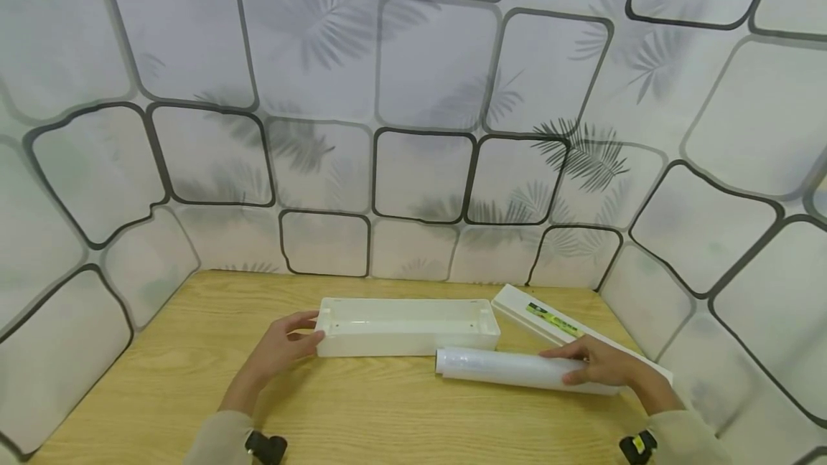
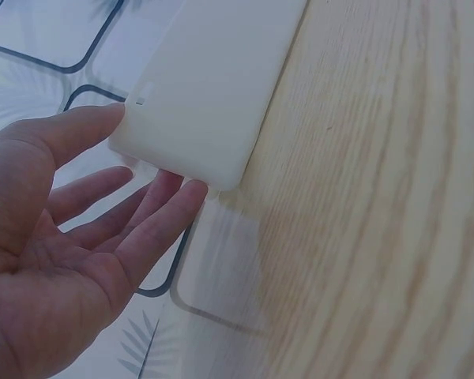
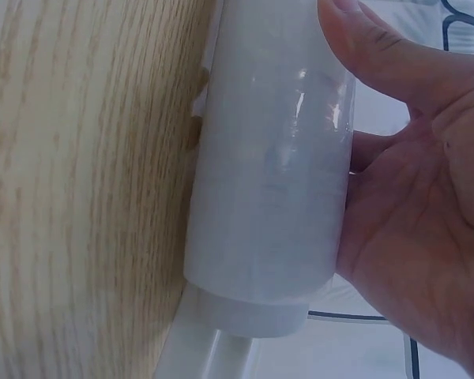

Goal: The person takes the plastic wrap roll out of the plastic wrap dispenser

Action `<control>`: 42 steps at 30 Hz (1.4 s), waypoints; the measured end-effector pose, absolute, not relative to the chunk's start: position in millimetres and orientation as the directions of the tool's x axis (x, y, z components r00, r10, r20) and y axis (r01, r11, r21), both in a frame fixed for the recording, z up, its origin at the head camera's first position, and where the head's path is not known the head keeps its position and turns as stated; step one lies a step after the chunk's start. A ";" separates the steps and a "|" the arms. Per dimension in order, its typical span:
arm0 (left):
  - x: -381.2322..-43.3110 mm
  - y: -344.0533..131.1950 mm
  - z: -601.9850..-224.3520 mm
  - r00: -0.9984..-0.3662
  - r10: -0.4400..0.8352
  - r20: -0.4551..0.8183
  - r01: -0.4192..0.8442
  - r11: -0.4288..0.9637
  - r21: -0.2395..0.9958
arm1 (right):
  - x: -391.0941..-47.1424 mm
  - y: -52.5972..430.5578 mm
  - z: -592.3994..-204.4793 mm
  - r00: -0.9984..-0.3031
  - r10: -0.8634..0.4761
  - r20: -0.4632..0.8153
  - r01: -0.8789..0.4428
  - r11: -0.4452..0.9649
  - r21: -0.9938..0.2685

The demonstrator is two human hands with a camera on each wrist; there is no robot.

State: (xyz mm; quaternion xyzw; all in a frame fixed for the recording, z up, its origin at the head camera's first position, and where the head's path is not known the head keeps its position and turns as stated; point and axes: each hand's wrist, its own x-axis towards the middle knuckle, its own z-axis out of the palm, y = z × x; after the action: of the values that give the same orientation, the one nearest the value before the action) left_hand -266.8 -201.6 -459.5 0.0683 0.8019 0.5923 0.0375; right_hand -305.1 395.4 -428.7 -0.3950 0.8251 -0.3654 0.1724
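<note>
A white, open-topped rectangular box (image 1: 407,343) lies lengthwise across the wooden table, its inside visible in the head view. My left hand (image 1: 284,346) holds its left end, thumb at the front corner and fingers behind. In the left wrist view, the thumb and fingertips (image 2: 191,193) meet the end of the box (image 2: 209,103). My right hand (image 1: 601,363) grips a roll of clear plastic wrap (image 1: 497,367) near its right end. In the right wrist view, the thumb lies along the roll (image 3: 268,181); the other fingers are mostly hidden behind it.
A long white lid (image 1: 517,300) with a green and yellow label lies slanted at the right, partly behind the right hand and roll. The wooden table (image 1: 362,415) meets a patterned curtain (image 1: 426,178) at its back and sides.
</note>
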 end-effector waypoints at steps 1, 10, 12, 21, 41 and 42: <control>-266.6 -201.6 -459.6 -0.987 0.158 0.023 0.069 0.291 0.954 | -305.0 395.6 -428.5 -0.628 -0.779 -0.001 -0.520 0.420 -0.744; -265.8 -202.1 -459.3 -0.986 0.165 0.030 0.078 0.290 0.954 | -304.7 398.0 -429.8 -0.614 -0.789 -0.008 -0.493 0.392 -0.777; -266.1 -201.9 -459.6 -0.987 0.158 0.024 0.069 0.283 0.957 | -304.5 398.5 -430.0 -0.617 -0.787 -0.009 -0.492 0.395 -0.776; -266.4 -201.8 -460.3 -0.987 0.161 0.028 0.073 0.286 0.955 | -301.0 402.9 -429.8 -0.626 -0.780 -0.011 -0.498 0.410 -0.764; -266.7 -202.1 -460.3 -0.988 0.155 0.025 0.068 0.282 0.957 | -300.9 404.9 -424.4 -0.630 -0.776 -0.045 -0.492 0.443 -0.750; -266.8 -202.1 -460.1 -0.988 0.155 0.026 0.069 0.280 0.958 | -301.5 404.2 -423.4 -0.636 -0.769 -0.056 -0.484 0.455 -0.747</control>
State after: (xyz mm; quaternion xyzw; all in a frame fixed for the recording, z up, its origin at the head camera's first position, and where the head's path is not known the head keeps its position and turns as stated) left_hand -266.8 -202.1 -460.1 0.0701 0.7991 0.5960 0.0360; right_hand -301.5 404.2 -423.4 -0.3777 0.8297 -0.3603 0.1979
